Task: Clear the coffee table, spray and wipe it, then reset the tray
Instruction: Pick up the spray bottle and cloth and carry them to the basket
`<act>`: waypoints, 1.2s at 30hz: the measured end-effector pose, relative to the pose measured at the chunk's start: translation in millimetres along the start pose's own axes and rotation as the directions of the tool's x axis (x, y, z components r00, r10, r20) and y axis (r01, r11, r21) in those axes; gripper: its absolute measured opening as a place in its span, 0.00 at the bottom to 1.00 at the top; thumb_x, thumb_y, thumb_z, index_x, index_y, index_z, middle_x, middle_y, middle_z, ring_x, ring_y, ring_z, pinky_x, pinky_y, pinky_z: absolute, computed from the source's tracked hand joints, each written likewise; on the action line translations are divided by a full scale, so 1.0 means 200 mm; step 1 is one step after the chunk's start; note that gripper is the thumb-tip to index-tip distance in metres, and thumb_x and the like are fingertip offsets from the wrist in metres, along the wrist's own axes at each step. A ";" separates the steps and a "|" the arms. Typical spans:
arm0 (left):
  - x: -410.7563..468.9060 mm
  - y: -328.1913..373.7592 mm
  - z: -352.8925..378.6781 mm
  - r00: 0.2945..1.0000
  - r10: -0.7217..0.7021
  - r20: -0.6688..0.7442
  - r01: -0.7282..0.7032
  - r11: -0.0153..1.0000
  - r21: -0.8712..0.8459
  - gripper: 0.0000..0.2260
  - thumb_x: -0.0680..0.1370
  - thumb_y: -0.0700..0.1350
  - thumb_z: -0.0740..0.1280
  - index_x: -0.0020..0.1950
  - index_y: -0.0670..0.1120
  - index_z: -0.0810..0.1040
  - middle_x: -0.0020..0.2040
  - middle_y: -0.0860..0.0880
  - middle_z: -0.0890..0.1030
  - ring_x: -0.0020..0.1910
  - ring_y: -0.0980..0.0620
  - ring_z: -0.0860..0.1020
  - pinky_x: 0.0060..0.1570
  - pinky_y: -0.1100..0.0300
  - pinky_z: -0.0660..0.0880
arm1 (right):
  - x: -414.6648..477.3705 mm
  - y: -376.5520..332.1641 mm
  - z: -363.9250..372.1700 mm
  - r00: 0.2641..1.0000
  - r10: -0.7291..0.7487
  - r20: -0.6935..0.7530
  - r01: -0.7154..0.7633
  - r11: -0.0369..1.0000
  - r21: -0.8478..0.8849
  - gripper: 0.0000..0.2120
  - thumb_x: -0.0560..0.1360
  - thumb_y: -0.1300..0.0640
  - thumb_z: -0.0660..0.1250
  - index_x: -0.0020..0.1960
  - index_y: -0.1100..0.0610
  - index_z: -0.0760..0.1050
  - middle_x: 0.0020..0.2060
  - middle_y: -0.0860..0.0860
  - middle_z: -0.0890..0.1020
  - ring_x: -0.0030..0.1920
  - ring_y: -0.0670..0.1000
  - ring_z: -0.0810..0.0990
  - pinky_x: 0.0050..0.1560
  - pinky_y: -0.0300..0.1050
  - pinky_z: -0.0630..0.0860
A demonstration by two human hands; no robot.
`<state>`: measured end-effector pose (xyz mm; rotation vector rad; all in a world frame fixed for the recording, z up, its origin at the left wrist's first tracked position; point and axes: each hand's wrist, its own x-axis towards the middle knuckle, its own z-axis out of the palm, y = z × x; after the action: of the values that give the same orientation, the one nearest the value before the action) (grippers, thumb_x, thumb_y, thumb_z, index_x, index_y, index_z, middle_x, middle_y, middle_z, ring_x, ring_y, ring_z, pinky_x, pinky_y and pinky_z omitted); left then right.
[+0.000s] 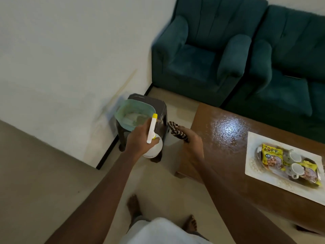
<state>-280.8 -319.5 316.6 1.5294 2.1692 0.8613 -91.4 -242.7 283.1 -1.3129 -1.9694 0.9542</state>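
Note:
My left hand [136,138] grips a white spray bottle [153,147] with a yellow-tipped nozzle, held over the floor left of the coffee table. My right hand [191,138] holds a brown-and-white striped cloth [176,132] at the table's left end. The brown wooden coffee table [219,138] shines with a wet-looking glare. A white tray [255,166] sits on its right part, carrying two white cups [295,163] and yellow snack packets [271,155].
A dark plastic stool [161,110] by the wall holds a pale green tub [133,115], just beyond my left hand. Teal armchairs [202,55] stand behind the table. My bare feet [134,205] are on the beige floor.

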 end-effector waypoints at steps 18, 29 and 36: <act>0.51 -0.56 -0.51 0.994 0.105 -0.011 -0.105 0.994 0.014 0.33 0.70 0.52 0.77 0.71 0.46 0.70 0.57 0.46 0.81 0.54 0.47 0.80 0.50 0.62 0.72 | 0.42 -0.45 0.57 0.999 -0.016 -0.027 0.014 0.994 -0.105 0.26 0.71 0.77 0.62 0.63 0.58 0.80 0.58 0.56 0.83 0.59 0.55 0.79 0.55 0.40 0.70; 0.92 -0.78 -0.47 0.999 -0.016 0.046 0.013 0.998 0.061 0.36 0.70 0.55 0.76 0.75 0.50 0.66 0.55 0.44 0.82 0.51 0.44 0.81 0.52 0.49 0.79 | 0.82 -0.30 0.87 0.987 0.155 0.052 -0.151 0.986 -0.075 0.27 0.71 0.76 0.62 0.65 0.56 0.79 0.60 0.54 0.82 0.60 0.54 0.79 0.56 0.38 0.71; 1.13 -0.88 -0.36 0.995 -0.057 0.082 0.050 0.995 0.081 0.32 0.71 0.54 0.74 0.73 0.55 0.67 0.52 0.46 0.82 0.49 0.45 0.80 0.49 0.49 0.79 | 0.99 -0.18 1.01 0.962 0.248 0.113 -0.245 0.969 -0.036 0.28 0.73 0.75 0.60 0.65 0.53 0.79 0.60 0.52 0.82 0.59 0.52 0.79 0.58 0.46 0.76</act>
<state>-531.4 -169.4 270.0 1.5087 2.1962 0.6900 -336.9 -116.5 212.1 -1.5740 -1.9368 1.1536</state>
